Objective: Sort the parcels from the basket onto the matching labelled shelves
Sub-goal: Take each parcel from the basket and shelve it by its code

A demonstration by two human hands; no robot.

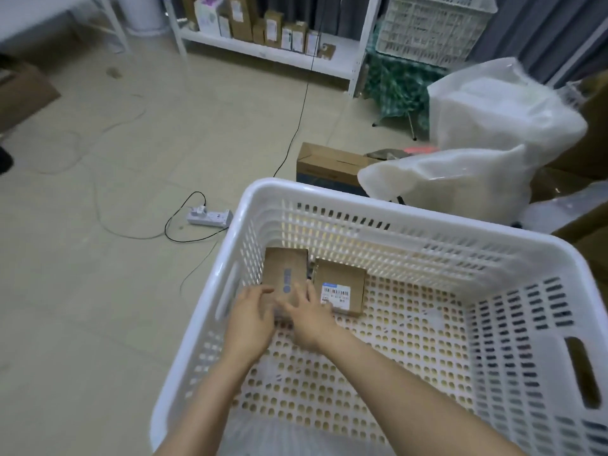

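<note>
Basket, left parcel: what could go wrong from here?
1. The left hand and right hand sit on the blue-printed parcel; the grip is blurred, so it may slip on lifting.
2. The labelled parcel lies right beside it and could get dragged.
3. The power strip and black cable lie on the floor towards the shelf: trip hazard.
</note>
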